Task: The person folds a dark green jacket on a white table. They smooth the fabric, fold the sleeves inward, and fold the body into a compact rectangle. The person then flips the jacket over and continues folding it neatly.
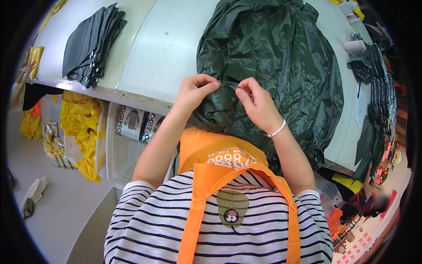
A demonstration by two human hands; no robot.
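A big dark green rain garment (281, 57) of thin, shiny fabric lies crumpled over the table in front of me and hangs past its near edge. Above its near left part, both hands are pinched close together. My left hand (196, 91) grips one end of a small translucent strip (229, 84) between thumb and forefinger. At the strip's other end, my right hand (257, 103) has its thumb and fingers closed, a white beaded bracelet round the wrist. What the strip is, I cannot make out.
A stack of flat dark green pieces (93, 46) lies at the table's left. Under the edge, a white crate (115, 160) holds printed packages; yellow garments (81, 121) fill a neighbouring bin. More folded dark pieces (380, 88) line the right side. Another person's arm (18, 90) shows far left.
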